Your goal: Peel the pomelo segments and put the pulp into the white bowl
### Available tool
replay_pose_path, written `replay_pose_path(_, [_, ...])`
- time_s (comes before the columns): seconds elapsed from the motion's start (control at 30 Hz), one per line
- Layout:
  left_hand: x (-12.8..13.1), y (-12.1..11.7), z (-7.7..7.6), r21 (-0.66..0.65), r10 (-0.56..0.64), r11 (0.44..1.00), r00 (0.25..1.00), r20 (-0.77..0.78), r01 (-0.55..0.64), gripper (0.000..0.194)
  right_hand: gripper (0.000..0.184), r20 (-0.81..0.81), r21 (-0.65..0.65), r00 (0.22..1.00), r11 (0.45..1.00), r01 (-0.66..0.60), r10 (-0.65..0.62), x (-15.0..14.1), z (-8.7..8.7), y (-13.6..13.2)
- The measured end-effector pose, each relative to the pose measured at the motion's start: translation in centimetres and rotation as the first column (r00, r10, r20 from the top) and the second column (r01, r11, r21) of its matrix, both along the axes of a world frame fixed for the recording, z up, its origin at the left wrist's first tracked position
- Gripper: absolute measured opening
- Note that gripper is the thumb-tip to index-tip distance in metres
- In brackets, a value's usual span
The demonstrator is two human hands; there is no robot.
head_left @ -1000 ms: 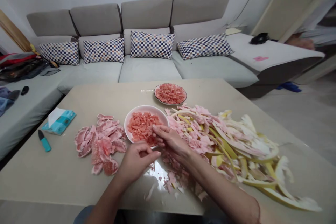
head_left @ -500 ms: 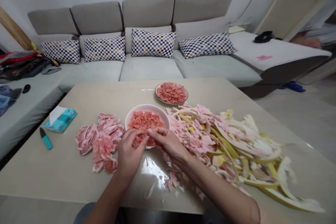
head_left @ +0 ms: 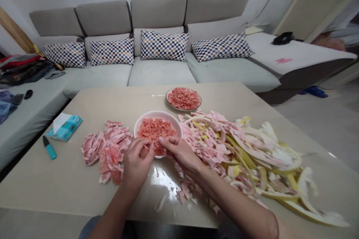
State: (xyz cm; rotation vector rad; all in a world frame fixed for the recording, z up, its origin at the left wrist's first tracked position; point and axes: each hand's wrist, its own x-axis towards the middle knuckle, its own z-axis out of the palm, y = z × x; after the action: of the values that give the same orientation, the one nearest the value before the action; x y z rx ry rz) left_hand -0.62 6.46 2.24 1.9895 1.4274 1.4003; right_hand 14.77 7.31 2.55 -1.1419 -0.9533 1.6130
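Observation:
My left hand is closed at the near left rim of a white bowl, with its thumb and fingers pinched round a pink pomelo segment that is mostly hidden. Close beside it, my right hand is also pinched, over the near right rim; what lies between those fingertips is too small to make out. Loose pomelo flesh in small red pieces fills the bowl. To the left lies a pile of pomelo segments, some with pale membrane on them. Right of the bowl spreads a large heap of pink membrane and yellow-white peel.
A dark-rimmed plate of pomelo flesh stands behind the bowl. At the left of the table lie a tissue pack and a teal-handled knife. Scraps litter the near edge. A grey sofa runs behind.
The tips of my two hands have drawn slightly apart, the left thumb moving a little to the left. Bowl, plate and piles stay where they were.

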Motion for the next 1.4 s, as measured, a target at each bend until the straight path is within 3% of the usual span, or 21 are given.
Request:
replay_pose_path(0.37, [0.1,-0.2,0.3,-0.053,-0.059,0.997,0.998,0.018,0.060,0.007,0.046,0.065,0.019,0.998,1.000,0.003,-0.004,-0.1,0.1,-0.2])
replay_pose_path(0.6, [-0.2,0.2,0.3,-0.127,-0.006,0.992,0.999,0.037,0.011,0.010,0.047,-0.162,-0.067,0.981,0.990,-0.121,0.109,-0.1,0.3,-0.2])
replay_pose_path(0.73, [-0.6,0.3,-0.1,-0.216,0.014,0.976,0.993,0.119,0.012,0.011,0.042,-0.192,-0.053,0.970,0.985,-0.161,0.149,0.3,0.5,-0.1])
replay_pose_path(0.83, [-0.9,0.4,-0.2,-0.306,0.022,0.951,0.977,0.212,0.045,0.014,0.035,-0.124,-0.018,0.985,0.993,-0.121,0.117,0.8,0.6,0.1])
replay_pose_path(0.93, [-0.8,0.3,-0.1,-0.369,-0.033,0.920,0.965,0.261,0.131,0.016,0.030,0.071,0.126,0.997,0.992,-0.025,0.016,1.7,0.9,0.4])
replay_pose_path(1.03, [-0.3,0.0,0.1,-0.407,-0.138,0.882,0.956,0.259,0.237,0.016,0.037,0.380,0.328,0.912,0.944,0.022,-0.153,2.9,1.5,0.6])
replay_pose_path(1.1, [0.0,-0.2,0.2,-0.414,-0.187,0.869,0.954,0.234,0.272,0.016,0.033,0.513,0.381,0.833,0.924,-0.004,-0.208,3.6,2.0,0.5])
replay_pose_path(1.17, [0.4,-0.3,0.2,-0.419,-0.195,0.866,0.956,0.220,0.273,0.014,0.027,0.566,0.389,0.803,0.919,-0.061,-0.187,4.1,2.5,0.3])
replay_pose_path(1.27, [0.7,-0.4,0.2,-0.473,-0.153,0.838,0.949,0.276,0.273,0.016,0.025,0.586,0.360,0.808,0.913,-0.194,-0.059,4.2,2.9,-0.2])
replay_pose_path(1.4, [0.7,-0.5,0.2,-0.614,-0.081,0.708,0.904,0.419,0.348,0.028,0.025,0.589,0.312,0.805,0.899,-0.307,0.071,3.2,3.2,-1.1])
